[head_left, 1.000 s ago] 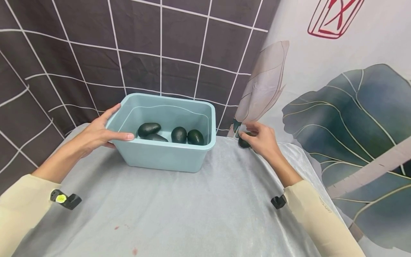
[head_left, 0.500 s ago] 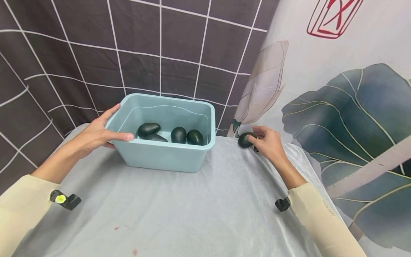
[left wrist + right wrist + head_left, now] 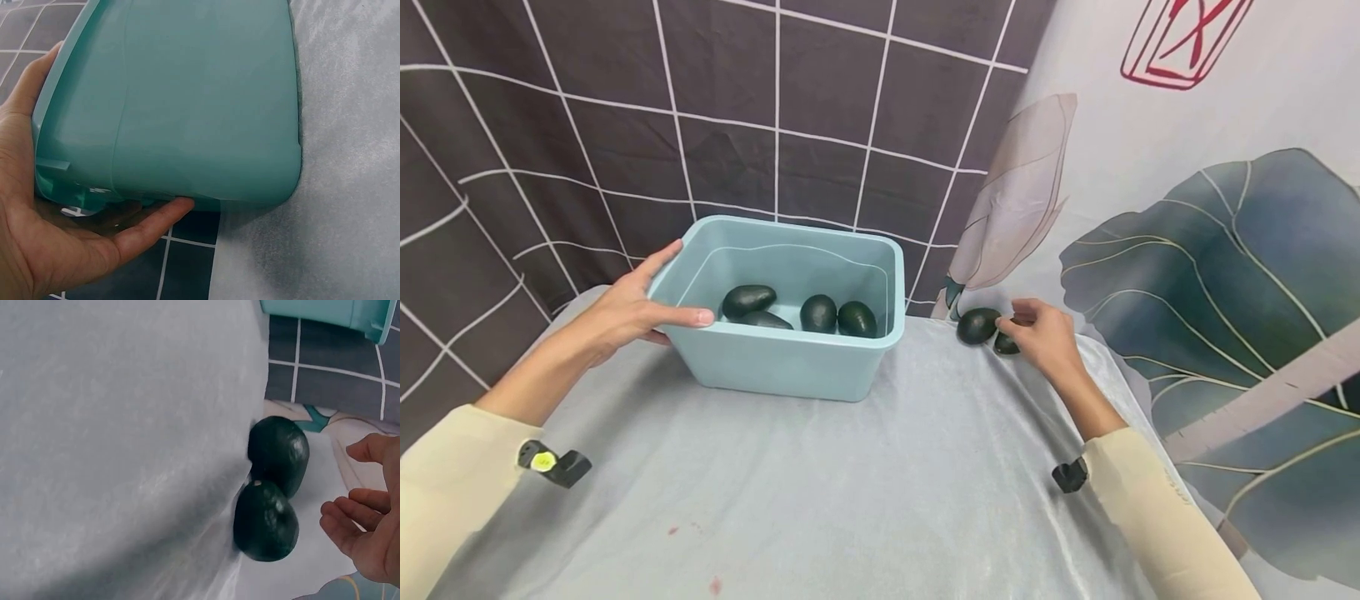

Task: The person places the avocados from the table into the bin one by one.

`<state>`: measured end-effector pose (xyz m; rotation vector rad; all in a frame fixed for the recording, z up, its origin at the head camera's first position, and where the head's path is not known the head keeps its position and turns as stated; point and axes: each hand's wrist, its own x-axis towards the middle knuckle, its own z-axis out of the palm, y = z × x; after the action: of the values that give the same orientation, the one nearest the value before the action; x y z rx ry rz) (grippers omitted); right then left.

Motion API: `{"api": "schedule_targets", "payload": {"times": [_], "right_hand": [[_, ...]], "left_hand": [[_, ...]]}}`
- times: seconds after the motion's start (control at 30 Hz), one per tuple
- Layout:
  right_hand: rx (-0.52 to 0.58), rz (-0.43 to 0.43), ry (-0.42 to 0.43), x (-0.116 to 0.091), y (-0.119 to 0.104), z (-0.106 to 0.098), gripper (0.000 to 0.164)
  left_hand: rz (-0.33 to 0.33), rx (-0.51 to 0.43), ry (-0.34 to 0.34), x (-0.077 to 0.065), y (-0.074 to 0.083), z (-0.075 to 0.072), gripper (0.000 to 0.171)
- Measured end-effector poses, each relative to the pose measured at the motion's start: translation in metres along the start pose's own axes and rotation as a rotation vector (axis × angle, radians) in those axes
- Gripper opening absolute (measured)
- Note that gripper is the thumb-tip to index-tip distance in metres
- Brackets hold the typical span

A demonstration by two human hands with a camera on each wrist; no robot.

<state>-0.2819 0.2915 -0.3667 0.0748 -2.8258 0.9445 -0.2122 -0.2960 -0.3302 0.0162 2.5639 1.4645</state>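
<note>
My left hand [image 3: 628, 310] grips the left end of a light blue plastic bin [image 3: 782, 367]. Its thumb lies over the front rim; in the left wrist view, its fingers [image 3: 153, 228] reach along the bin's end. Inside the bin lie several dark green avocados [image 3: 748, 302]. To the right of it, two more sit side by side on the cloth: a left avocado [image 3: 977, 326] and a right avocado [image 3: 1006, 342], partly behind my right hand [image 3: 1048, 340] in the head view. The right wrist view shows that hand's fingers [image 3: 340, 522] apart from both avocados, holding nothing.
A grey cloth [image 3: 820, 483] covers the table. Behind the bin hangs a dark curtain [image 3: 722, 158] with white grid lines. A white curtain with a leaf print [image 3: 1195, 275] hangs at the right, close to the two avocados.
My right hand has drawn back to the right from the left avocado, so that one shows whole and the right one has come into sight. My left hand and the bin stay in place.
</note>
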Motion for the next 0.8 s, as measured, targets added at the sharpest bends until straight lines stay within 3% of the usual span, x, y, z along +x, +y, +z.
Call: {"api": "schedule_targets", "payload": {"times": [0.27, 0.53, 0.8], "right_hand": [[-0.002, 0.051, 0.008, -0.001, 0.008, -0.002, 0.063], [-0.111, 0.055, 0.094, 0.001, 0.021, 0.001, 0.070], [-0.184, 0.156, 0.054, 0.002, 0.028, 0.007, 0.067]], "left_hand": [[-0.006, -0.004, 0.000, 0.001, 0.002, 0.000, 0.130], [-0.005, -0.005, 0.005, 0.000, 0.003, 0.001, 0.130], [-0.007, -0.009, 0.005, 0.000, 0.002, 0.001, 0.129]]}}
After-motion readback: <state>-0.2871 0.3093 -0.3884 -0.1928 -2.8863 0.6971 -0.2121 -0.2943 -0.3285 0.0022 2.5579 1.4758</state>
